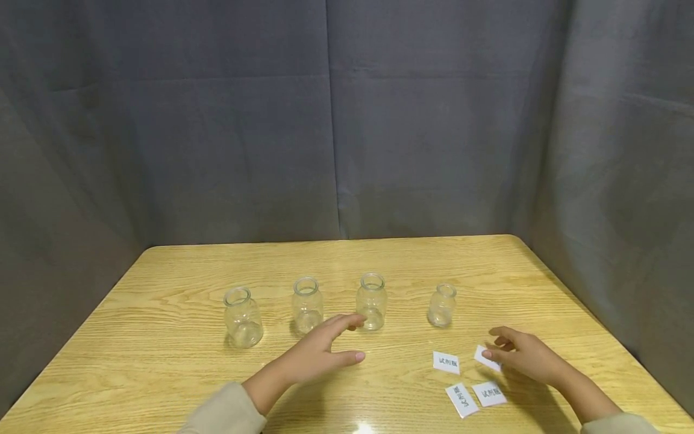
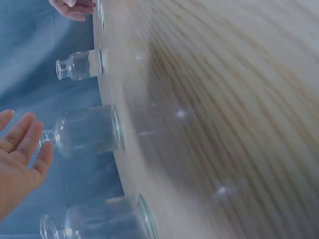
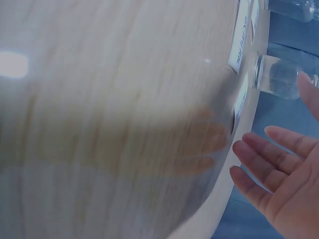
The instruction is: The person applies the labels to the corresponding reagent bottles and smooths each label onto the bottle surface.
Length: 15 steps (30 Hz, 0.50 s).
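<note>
My left hand [image 1: 317, 357] hovers over the middle of the table with fingers extended and thumb apart, holding nothing. Its fingertips overlap the foot of a clear glass jar [image 1: 372, 301] in the head view. Over on the right, my right hand [image 1: 527, 357] hangs with loosely bent fingers above a white card [image 1: 490, 360], partly covering it. The right wrist view shows those fingers [image 3: 261, 154] spread and empty. Close by lie more white cards with black printed characters: one to the left [image 1: 446, 362], one tilted in front [image 1: 462, 400] and another beside it [image 1: 490, 393].
Other open-mouthed glass jars stand upright in a row: one far left [image 1: 243, 322], one left of centre [image 1: 307, 307] and a smaller one [image 1: 441, 306] behind the cards. Grey curtains [image 1: 217, 132] surround the wooden table [image 1: 162, 386] at the back and sides.
</note>
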Motion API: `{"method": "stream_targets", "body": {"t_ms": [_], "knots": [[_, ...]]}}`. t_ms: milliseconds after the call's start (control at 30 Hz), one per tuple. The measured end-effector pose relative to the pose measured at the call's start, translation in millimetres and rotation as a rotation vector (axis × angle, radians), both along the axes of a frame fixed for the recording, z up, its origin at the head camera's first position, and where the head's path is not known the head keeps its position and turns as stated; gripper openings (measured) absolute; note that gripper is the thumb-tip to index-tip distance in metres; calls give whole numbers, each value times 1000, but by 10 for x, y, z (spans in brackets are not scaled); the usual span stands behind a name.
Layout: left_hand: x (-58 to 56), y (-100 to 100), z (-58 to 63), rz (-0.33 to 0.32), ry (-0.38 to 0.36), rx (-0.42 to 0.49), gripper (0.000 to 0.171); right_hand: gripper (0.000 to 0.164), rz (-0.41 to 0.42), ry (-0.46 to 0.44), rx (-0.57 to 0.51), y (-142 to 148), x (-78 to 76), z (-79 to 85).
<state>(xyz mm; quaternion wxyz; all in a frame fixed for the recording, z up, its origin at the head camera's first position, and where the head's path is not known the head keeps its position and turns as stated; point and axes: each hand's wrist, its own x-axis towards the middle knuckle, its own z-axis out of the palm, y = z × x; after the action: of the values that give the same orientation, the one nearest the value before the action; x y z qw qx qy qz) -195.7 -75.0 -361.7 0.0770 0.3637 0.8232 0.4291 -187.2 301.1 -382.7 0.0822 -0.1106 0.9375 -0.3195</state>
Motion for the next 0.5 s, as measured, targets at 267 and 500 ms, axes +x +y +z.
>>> {"method": "stream_targets", "body": {"t_ms": [267,500], "knots": [[-82,206,-66,-61,-42,43,51,58,7,-15,-15,36,-1,-43],[-149,405,-119,-79,-129,88,47,54,34,12,-26,51,-34,-93]]}}
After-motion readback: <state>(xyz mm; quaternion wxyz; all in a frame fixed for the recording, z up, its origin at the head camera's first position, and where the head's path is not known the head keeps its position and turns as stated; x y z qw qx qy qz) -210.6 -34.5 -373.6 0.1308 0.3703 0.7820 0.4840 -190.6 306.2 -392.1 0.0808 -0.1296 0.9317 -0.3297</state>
